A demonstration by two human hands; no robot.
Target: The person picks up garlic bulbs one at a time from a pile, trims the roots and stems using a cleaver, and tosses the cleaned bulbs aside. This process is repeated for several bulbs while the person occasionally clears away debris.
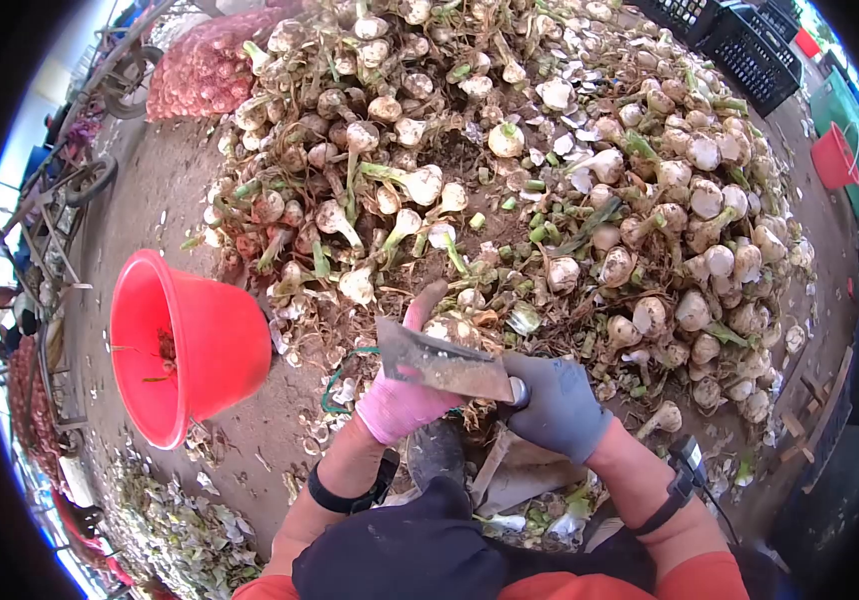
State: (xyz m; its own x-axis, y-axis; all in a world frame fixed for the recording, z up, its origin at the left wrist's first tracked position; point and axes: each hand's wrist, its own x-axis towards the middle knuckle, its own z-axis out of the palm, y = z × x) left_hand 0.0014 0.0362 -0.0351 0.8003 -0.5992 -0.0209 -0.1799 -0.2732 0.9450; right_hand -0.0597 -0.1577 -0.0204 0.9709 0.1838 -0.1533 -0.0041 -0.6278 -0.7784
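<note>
My left hand (402, 405), in a pink glove, is partly covered by a broad blade. One of its bare fingertips points up beside a pale garlic bulb (450, 328) with roots; the hand seems closed around this bulb, though the blade hides most of the grip. My right hand (558, 405), in a grey glove, is closed on the handle of a wide, dirt-smeared knife (460, 375). The blade points left, over the left palm. Just beyond both hands lies a big heap of garlic bulbs (425, 185) with roots and cut stalks.
A red bucket (225, 335) lies tilted on the left, its mouth facing left. Filled red mesh bags (212, 65) stand behind it. Black crates (750, 55) and another red bucket (835, 158) are at the far right. Peelings (185, 525) cover the ground at lower left.
</note>
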